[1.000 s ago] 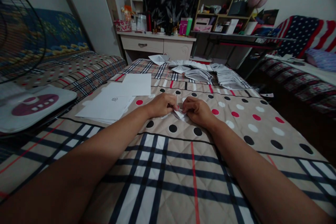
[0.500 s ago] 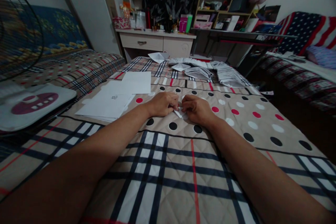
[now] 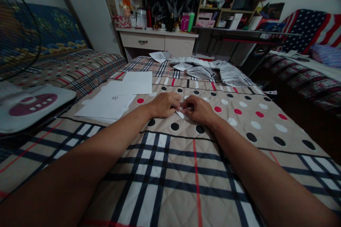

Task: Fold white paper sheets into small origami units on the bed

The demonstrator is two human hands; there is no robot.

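A small folded paper [image 3: 181, 114] lies near the middle of a patterned quilt [image 3: 186, 170], pinched from both sides by a person's left hand [image 3: 164, 104] and right hand [image 3: 199, 110]. The fingertips of both are closed on it and almost meet. A stack of white sheets [image 3: 112, 101] lies toward the quilt's left edge; a pile of folded papers [image 3: 213, 71] lines its far edge.

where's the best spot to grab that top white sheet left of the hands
Likely the sheet by its near right corner, coming from the right: it lies flat, that corner juts past the stack onto the quilt, nearest the left hand, which pinches a folded paper.
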